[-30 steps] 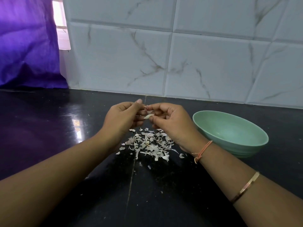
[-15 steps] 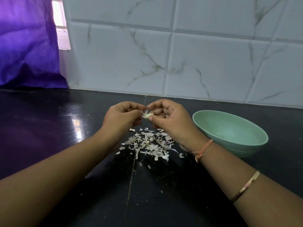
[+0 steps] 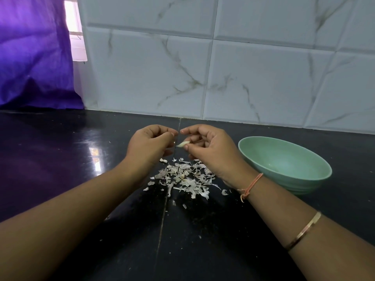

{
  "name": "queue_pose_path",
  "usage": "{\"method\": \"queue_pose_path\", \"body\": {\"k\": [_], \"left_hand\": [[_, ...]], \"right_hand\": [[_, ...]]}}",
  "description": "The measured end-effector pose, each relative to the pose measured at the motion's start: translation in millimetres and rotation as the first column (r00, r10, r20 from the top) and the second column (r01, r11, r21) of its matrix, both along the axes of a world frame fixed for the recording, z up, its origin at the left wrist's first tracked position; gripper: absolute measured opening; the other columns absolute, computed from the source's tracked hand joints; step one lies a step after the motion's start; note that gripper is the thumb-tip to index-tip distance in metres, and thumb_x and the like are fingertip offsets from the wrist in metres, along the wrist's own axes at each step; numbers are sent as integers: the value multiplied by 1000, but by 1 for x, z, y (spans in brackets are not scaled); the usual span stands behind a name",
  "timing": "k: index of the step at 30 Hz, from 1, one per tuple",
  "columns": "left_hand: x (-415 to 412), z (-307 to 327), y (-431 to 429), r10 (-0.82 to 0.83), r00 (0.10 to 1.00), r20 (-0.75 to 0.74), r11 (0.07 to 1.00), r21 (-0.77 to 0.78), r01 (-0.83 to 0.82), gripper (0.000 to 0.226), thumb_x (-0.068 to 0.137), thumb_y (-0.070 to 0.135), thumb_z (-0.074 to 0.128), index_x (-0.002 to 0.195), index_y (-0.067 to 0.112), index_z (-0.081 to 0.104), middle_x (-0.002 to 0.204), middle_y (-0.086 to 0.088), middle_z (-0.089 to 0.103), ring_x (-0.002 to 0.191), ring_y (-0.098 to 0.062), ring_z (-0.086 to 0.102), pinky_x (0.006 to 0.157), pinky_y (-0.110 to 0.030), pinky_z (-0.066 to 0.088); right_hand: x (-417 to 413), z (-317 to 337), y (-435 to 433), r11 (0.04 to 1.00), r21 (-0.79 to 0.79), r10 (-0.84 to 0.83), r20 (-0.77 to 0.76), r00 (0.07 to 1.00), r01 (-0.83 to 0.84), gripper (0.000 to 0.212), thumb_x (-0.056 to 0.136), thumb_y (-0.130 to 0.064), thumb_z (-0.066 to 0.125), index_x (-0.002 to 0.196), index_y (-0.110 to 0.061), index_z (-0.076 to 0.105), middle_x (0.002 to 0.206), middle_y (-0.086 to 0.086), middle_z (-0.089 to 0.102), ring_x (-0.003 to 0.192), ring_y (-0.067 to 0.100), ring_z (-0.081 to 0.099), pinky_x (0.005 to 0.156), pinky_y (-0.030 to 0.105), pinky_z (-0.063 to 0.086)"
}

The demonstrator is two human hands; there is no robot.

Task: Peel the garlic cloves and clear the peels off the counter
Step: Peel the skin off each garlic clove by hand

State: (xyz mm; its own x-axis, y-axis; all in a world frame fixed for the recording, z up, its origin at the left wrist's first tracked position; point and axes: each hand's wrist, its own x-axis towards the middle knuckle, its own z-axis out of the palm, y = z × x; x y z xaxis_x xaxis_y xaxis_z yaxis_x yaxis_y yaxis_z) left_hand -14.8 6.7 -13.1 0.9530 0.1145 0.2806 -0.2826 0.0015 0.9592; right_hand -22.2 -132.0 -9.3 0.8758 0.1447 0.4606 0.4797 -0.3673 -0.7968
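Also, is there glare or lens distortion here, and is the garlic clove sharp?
Head view: a bright reflection glares on the black counter left of the left hand; the wide lens bends the wall tiles; the garlic clove in the right hand looks soft.

Right arm wears an orange thread (image 3: 253, 184) (knotted) and a copper-coloured bangle (image 3: 304, 230).

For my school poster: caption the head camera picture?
Right hand pinches a garlic clove near scattered peels, green bowl beside.

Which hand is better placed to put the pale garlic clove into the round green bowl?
The right hand: it pinches the pale garlic clove, and the round green bowl stands on its side.
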Motion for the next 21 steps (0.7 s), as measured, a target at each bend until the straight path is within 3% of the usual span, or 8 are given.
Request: {"method": "queue_pose_path", "body": {"k": [4,6,8,14,18,21], "left_hand": [[0,-1,1,-36,999,15,999,-6,36,15,82,23,67,77,9,66,75,-7,61,70,-14,57,66,-24,53],[2,-2,1,-36,999,20,999,32,35,12,82,22,68,74,12,65,73,-6,62,69,-12,58,66,-22,53],[4,-3,1,-20,1000,22,998,61,18,12,85,18,65,74,11,65,71,-5,62,67,-11,58,60,-16,52],[1,-2,-1,-22,999,26,999,41,21,15,88,13,61,74,8,62,68,-4,58,62,-10,54,55,-11,50],[-2,-1,-1,-32,999,26,999,31,31,15,88,13,61,74,6,61,69,-6,57,62,-11,52,54,-12,49],[-2,-1,0,-35,999,28,998,45,34,14,87,14,62,74,7,62,70,-5,57,64,-11,53,56,-13,49]], "right_hand": [[0,-1,0,997,-79,-15,52,999,19,23,81,-4,66,98,-20,67,83,3,64,69,11,59,74,27,54],[-2,0,0,993,-112,-34,88,996,44,19,81,-5,66,95,-17,69,78,-4,63,67,3,57,68,14,50],[-3,3,-1,988,-121,-79,144,987,96,13,81,-6,66,89,-17,68,74,-9,62,65,0,55,65,10,48],[-10,22,-6,894,-237,-230,484,844,380,6,83,-12,60,81,-7,62,70,2,62,66,20,58,67,40,51],[-11,34,-15,845,-255,-286,528,800,471,4,81,-8,55,84,-6,58,71,6,62,67,25,59,66,42,50],[-11,42,-23,831,-249,-339,483,807,498,14,81,-2,51,90,-9,61,81,4,65,73,23,60,71,35,50]]}}
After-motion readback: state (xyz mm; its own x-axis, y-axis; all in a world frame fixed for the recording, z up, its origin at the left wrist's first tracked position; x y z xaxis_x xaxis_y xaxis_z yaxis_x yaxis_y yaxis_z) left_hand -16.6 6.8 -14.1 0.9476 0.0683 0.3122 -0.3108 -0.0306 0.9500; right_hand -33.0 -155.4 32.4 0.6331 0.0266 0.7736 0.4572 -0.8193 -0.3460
